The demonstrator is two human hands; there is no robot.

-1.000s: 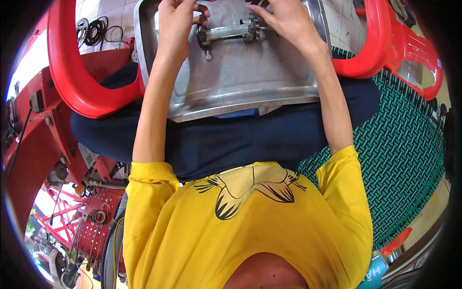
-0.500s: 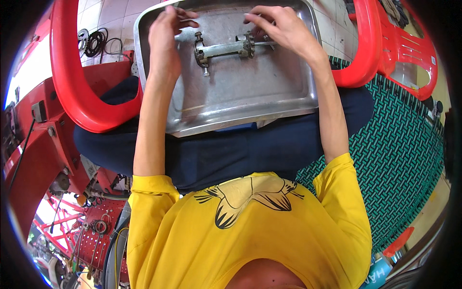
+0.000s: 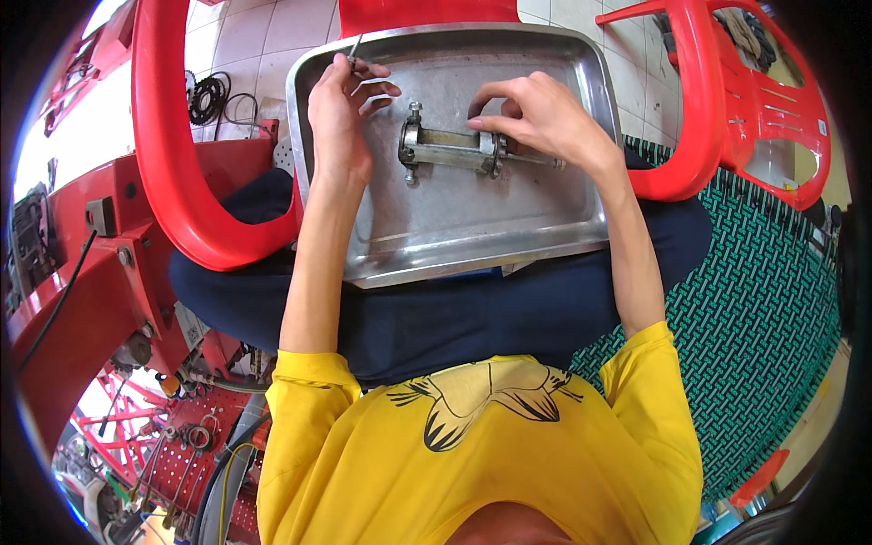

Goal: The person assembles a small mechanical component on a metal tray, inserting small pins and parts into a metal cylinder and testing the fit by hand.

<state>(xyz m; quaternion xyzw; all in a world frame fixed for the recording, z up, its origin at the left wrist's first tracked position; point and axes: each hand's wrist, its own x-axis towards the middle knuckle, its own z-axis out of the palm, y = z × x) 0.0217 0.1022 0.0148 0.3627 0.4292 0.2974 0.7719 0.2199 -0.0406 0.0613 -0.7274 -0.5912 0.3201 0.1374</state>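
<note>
Left hand point(image 3: 341, 123): fingers pinching a thin dark rod point(image 3: 356, 48)
Right hand point(image 3: 549, 116): fingers curled over the right end of the metal part point(image 3: 454, 158); cannot tell whether they grip it
Metal part: lying in the steel tray point(image 3: 490, 204)

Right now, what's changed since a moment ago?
The metal shaft assembly has turned slightly, its right end swinging toward the person. The left hand now visibly holds a thin rod. Unchanged: the assembly lies in the metal tray, right hand nearby.
</note>
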